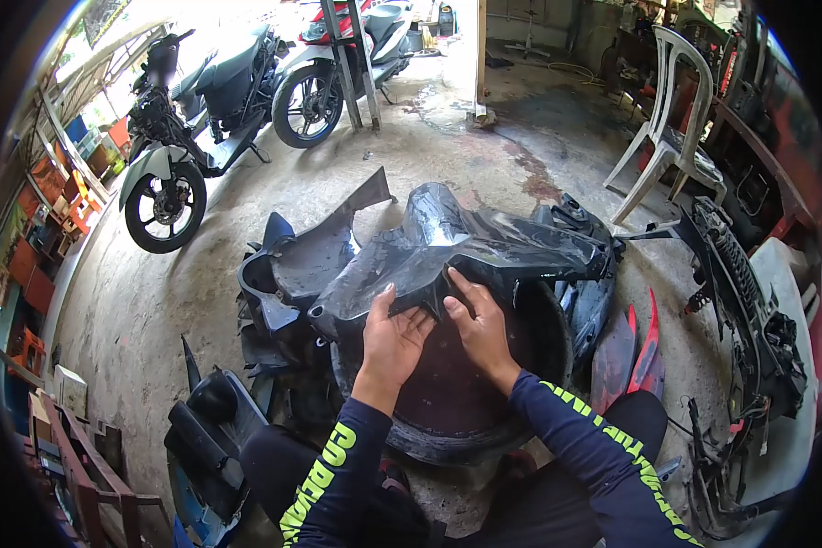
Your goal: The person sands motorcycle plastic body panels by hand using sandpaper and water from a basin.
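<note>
A glossy black plastic scooter panel, wet-looking and dusty in patches, lies tilted across a round dark basin. My left hand grips its near edge, palm turned up, fingers curled underneath and thumb at the edge. To the right, my right hand holds the same near edge, its index finger extended against the panel and thumb pointing inward. The undersides of the fingers are partly hidden. Dark liquid seems to fill the basin beneath both hands.
More black body panels crowd the basin's left side. Red fairing pieces lie to the right, near a stripped scooter frame. A plastic chair stands behind. Two scooters, one partly stripped, are parked at the back left.
</note>
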`<state>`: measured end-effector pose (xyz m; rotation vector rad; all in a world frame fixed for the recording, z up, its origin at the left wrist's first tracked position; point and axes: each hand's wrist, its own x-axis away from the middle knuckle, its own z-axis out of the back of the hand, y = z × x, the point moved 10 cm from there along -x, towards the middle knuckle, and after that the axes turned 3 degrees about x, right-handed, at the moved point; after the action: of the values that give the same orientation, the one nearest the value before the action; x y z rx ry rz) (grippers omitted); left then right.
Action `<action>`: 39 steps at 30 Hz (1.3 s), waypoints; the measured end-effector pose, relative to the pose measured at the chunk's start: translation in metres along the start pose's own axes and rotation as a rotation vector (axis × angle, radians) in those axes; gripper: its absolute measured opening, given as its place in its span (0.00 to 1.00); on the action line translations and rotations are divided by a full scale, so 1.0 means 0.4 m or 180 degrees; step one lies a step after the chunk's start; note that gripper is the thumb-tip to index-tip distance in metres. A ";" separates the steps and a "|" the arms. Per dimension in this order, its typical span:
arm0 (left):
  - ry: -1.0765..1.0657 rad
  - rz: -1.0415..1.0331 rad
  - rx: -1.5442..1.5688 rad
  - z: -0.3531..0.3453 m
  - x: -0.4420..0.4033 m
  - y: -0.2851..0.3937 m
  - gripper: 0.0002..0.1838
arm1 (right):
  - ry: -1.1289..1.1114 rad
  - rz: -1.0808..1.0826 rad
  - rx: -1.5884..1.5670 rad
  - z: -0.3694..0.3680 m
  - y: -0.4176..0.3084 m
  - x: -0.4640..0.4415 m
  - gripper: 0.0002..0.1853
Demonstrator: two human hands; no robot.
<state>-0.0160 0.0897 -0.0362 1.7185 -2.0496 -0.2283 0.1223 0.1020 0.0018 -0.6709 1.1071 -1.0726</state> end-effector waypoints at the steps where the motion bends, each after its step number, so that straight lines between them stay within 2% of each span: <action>1: 0.0008 0.0003 -0.0004 0.000 0.001 -0.003 0.24 | -0.0073 -0.0287 -0.0223 -0.007 0.020 0.001 0.24; 4: 0.0094 -0.0138 -0.0119 -0.002 0.003 0.000 0.22 | 0.0213 -0.0082 -0.0158 0.007 0.021 -0.018 0.23; 7: 0.0120 -0.0122 -0.0119 0.002 0.001 -0.005 0.23 | 0.0162 0.0121 0.0097 -0.001 0.055 -0.024 0.22; 11: 0.0387 -0.0192 -0.0155 0.029 0.011 0.010 0.21 | 0.0203 0.0072 -0.0197 0.006 -0.015 0.060 0.20; 13: 0.0361 -0.0217 -0.0187 0.015 0.017 0.016 0.21 | 0.0203 0.0583 0.0168 0.020 -0.060 0.037 0.20; 17: 0.0408 -0.0152 -0.0063 0.007 0.025 0.006 0.19 | 0.0354 0.0778 0.0511 0.016 -0.081 0.018 0.21; 21: 0.0415 -0.0192 -0.0171 0.004 0.031 0.003 0.18 | 0.0378 0.0832 0.0509 0.019 -0.090 0.029 0.22; 23: 0.0416 -0.0187 -0.0131 0.023 0.029 -0.004 0.18 | 0.0413 0.0652 0.0653 0.018 -0.078 0.011 0.21; 27: 0.0502 -0.0313 -0.0148 0.032 0.025 0.022 0.17 | 0.0318 0.0765 0.0371 0.013 -0.141 0.064 0.19; 30: 0.0445 -0.0225 -0.0141 0.034 0.029 -0.004 0.17 | 0.0399 0.0501 0.0586 0.022 -0.096 0.002 0.18; 33: 0.0527 -0.0207 -0.0196 0.024 0.031 0.000 0.16 | 0.0384 0.0683 0.0535 0.012 -0.144 0.053 0.17; 35: 0.0479 -0.0208 -0.0209 0.039 0.024 0.007 0.15 | 0.0242 0.0492 0.0388 0.006 -0.133 0.054 0.18; 37: 0.0502 -0.0154 -0.0163 0.043 0.025 -0.008 0.15 | 0.0531 0.0499 0.0613 0.025 -0.092 -0.004 0.18; 38: 0.0383 -0.0159 -0.0122 0.023 0.026 -0.020 0.15 | 0.0479 0.0225 0.0614 0.024 -0.069 -0.010 0.18; 39: 0.0370 -0.0153 -0.0123 0.015 0.024 -0.019 0.15 | 0.0490 0.0230 0.0621 0.025 -0.086 0.006 0.18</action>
<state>-0.0132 0.0779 -0.0423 1.7179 -1.9104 -0.1775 0.1201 0.0862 0.0340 -0.3963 1.1319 -1.1673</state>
